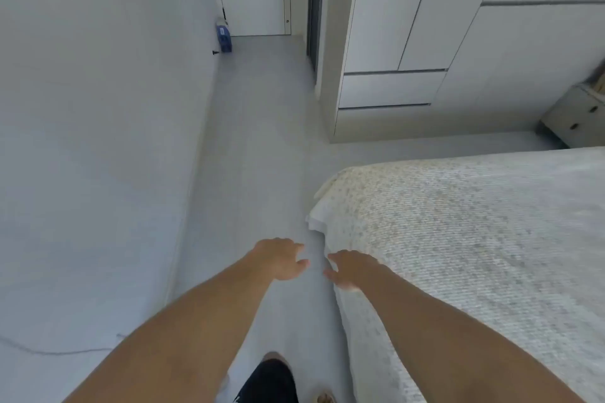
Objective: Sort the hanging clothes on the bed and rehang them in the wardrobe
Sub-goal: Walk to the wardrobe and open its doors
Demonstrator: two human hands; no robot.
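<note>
Wardrobe [409, 42] stands shut at upper right, beyond the bed [474, 239]. Left to right: blue box [224, 36] against the far wall; my left hand [281, 262] — fingers loose, holding nothing — over bare floor; my right hand [348, 268], spread and empty, at the bed's edge; bedside drawers [576, 114] far right.

Both bare forearms reach forward toward twelve o'clock, converging. The left hand [282, 259] is palm down with fingers loosely spread, holding nothing. The right hand [347, 269] (slightly blurred) lies just beside it, fingers likewise relaxed.
</note>
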